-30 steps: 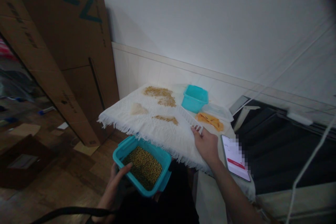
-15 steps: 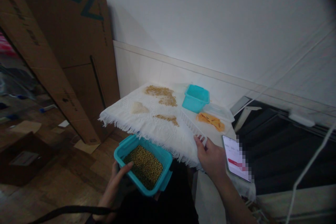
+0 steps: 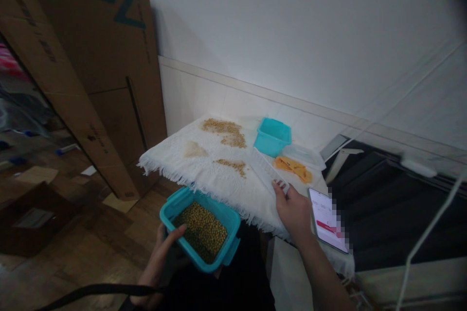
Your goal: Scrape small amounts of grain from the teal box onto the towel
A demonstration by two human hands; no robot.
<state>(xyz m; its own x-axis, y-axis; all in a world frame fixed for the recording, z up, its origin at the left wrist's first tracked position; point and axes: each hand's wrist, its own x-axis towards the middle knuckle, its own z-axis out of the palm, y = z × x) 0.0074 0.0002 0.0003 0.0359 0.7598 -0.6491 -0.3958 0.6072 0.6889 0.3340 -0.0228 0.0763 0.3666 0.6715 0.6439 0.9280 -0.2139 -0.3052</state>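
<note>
My left hand (image 3: 166, 248) grips the near left wall of a teal plastic container (image 3: 233, 233), thumb over the rim. Soybeans (image 3: 204, 226) lie inside it, below the table's front edge. My right hand (image 3: 294, 206) is closed on one end of a white slatted plastic strip (image 3: 264, 167), which rests on or just above the white fringed cloth (image 3: 175, 155). Left of the strip is a small patch of soybeans (image 3: 231, 164). A larger spread of soybeans (image 3: 224, 129) lies farther back, and a pale heap of small grains (image 3: 194, 149) sits at the left.
A second teal container (image 3: 272, 138) stands at the back right, beside a clear lid (image 3: 306, 155) and an orange cloth (image 3: 294, 167). A phone (image 3: 328, 221) lies at the right edge. A tall cardboard box (image 3: 116, 58) stands left of the table; the wall is behind.
The strip has tilted slightly in my right hand, and that hand has shifted a little to the right. The left hand and its container stay nearly in place.
</note>
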